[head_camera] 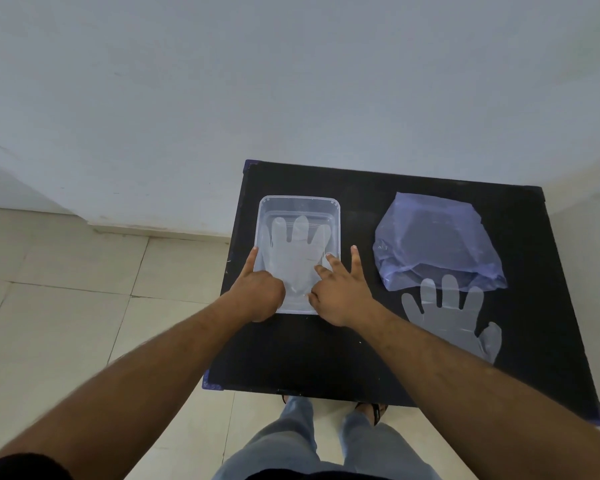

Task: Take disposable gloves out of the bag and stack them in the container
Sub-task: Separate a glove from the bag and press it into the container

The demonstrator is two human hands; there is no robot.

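A clear plastic container (300, 202) sits on the left part of the black table. A translucent disposable glove (297, 247) lies flat inside it, fingers pointing away from me. My left hand (258, 292) rests on the container's near left edge, one finger stretched along the rim. My right hand (342, 289) reaches into the near right corner with spread fingers pressing on the glove's cuff. A bluish plastic bag (437, 237) lies to the right. A second glove (451, 317) lies flat on the table just in front of the bag.
The black table (326, 358) stands against a pale wall, with tiled floor to the left and in front. My legs and sandalled feet show below the table's near edge.
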